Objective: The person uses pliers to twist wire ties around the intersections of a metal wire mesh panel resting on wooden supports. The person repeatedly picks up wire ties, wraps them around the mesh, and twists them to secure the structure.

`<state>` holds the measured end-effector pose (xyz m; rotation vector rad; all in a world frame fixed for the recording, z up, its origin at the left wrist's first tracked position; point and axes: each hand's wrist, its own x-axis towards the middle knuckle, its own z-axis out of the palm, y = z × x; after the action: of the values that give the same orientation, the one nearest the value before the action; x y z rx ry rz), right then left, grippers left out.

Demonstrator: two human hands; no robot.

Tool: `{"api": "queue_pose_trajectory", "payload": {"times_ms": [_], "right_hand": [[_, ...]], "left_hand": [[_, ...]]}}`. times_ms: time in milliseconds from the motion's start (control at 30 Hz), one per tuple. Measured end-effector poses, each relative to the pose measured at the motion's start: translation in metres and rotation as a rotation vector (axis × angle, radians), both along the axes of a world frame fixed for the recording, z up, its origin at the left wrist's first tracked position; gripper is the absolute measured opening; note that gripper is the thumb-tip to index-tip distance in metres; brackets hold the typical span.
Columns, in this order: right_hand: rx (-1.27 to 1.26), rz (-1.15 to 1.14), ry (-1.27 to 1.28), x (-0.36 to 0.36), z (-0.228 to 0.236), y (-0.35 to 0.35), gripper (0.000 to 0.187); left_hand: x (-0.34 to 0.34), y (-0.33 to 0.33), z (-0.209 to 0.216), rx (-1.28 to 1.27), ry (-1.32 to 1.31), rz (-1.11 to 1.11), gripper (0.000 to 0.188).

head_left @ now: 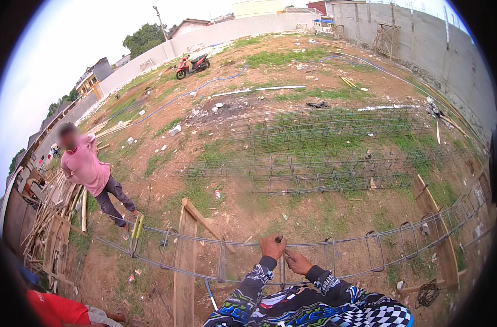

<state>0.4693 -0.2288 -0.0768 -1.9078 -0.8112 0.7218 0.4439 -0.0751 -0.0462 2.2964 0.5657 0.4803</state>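
Note:
A long rebar cage (194,274) stretches across in front of me, with square steel stirrups (221,261) spaced along thin bars. My left hand (272,247) is closed at the far upper bar, gripping a stirrup (282,275) where it meets that bar. My right hand (298,264) is just to the right and nearer, its fingers pinched together against the same stirrup. What lies between those fingertips is too small to make out. Toward the cage's left end, a tool with yellow handles (138,226) hangs on the bars.
Wooden boards (184,267) and a plank (436,234) stand under the cage. Further rebar cages (324,131) lie on the grass beyond. A person in pink (90,166) stands at left; a person in red (55,310) is at lower left. A red motorbike (193,66) stands farther off.

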Motion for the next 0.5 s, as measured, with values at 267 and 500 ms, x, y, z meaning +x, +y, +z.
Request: {"api": "queue_pose_trajectory", "payload": {"times_ms": [267, 500], "right_hand": [[-0.272, 0.269, -0.476, 0.038, 0.067, -0.005, 0.027], [-0.2, 0.288, -0.65, 0.097, 0.102, 0.048, 0.022]], "left_hand": [[-0.021, 0.02, -0.004, 0.105, -0.209, -0.257, 0.027], [-0.024, 0.017, 0.008, 0.03, -0.071, -0.287, 0.036]]}}
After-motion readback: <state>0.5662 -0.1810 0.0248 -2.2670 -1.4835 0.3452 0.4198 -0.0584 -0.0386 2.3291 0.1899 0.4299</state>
